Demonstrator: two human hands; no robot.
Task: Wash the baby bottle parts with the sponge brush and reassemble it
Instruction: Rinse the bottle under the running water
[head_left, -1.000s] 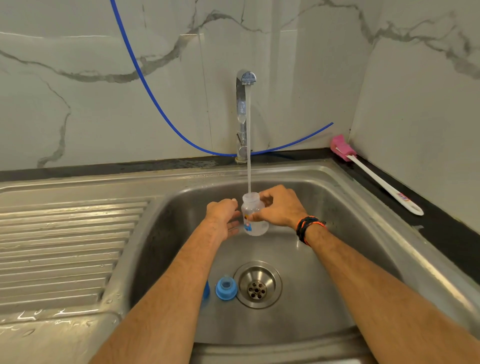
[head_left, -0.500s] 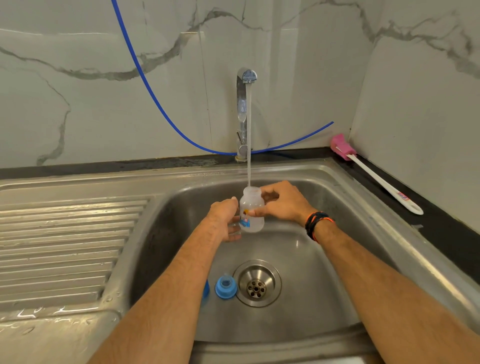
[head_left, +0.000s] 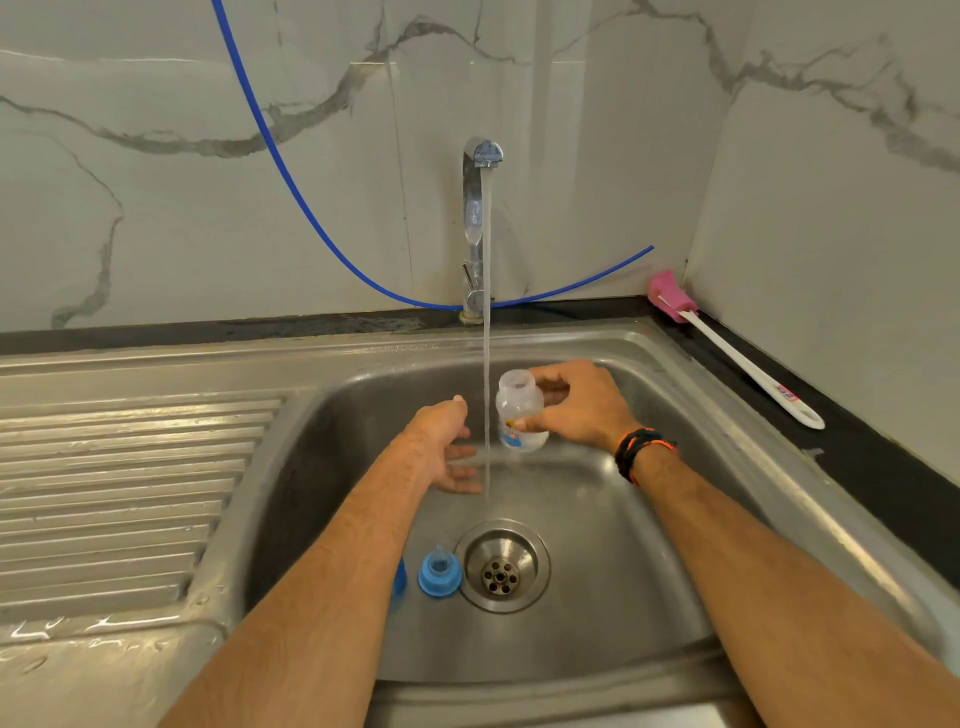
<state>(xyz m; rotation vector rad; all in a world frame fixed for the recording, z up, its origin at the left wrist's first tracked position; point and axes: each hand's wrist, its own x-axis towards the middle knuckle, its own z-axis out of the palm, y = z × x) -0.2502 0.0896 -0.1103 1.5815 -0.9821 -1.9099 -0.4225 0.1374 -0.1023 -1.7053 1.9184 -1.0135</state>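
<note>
My right hand (head_left: 584, 408) grips the clear baby bottle (head_left: 518, 413) upright above the sink basin, just right of the running water stream (head_left: 487, 364). My left hand (head_left: 447, 447) is off the bottle, fingers spread and relaxed beside the stream. A blue nipple ring (head_left: 439, 573) sits on the basin floor left of the drain (head_left: 502, 565). Another blue part (head_left: 399, 577) peeks out from behind my left forearm. The sponge brush (head_left: 727, 345), pink head and white handle, lies on the dark counter at the right.
The tap (head_left: 477, 228) stands at the back of the steel sink (head_left: 322, 415), water running. A blue hose (head_left: 311, 208) hangs along the marble wall. A ribbed drainboard (head_left: 119, 493) lies to the left, wet near its front.
My left hand has let go of the bottle and dropped away to the left. My right hand has shifted the bottle right, out from under the stream.
</note>
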